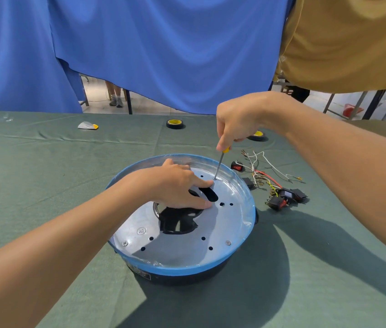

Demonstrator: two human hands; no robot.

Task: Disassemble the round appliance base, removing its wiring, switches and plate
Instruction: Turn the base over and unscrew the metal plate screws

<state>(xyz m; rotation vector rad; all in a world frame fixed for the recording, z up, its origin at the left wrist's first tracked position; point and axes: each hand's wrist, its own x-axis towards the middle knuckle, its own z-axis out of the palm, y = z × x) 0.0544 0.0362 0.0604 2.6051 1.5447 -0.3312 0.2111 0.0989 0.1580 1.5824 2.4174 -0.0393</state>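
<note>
The round appliance base (182,268), black with a blue rim, stands in the middle of the table. Inside it lies a silver metal plate (230,223) with several holes, two visible screws and a dark central opening. My left hand (177,188) rests flat on the plate beside that opening, fingers spread. My right hand (239,121) grips a yellow-handled screwdriver (220,164) held upright, its tip on a screw at the plate's far edge. Loose wires and black rocker switches (274,185) lie on the cloth to the right of the base.
A green cloth (45,185) covers the table. Two rolls of black tape (174,124) lie at the far side, one partly behind my right hand. A small white and yellow object (88,126) lies far left. Blue and tan curtains hang behind.
</note>
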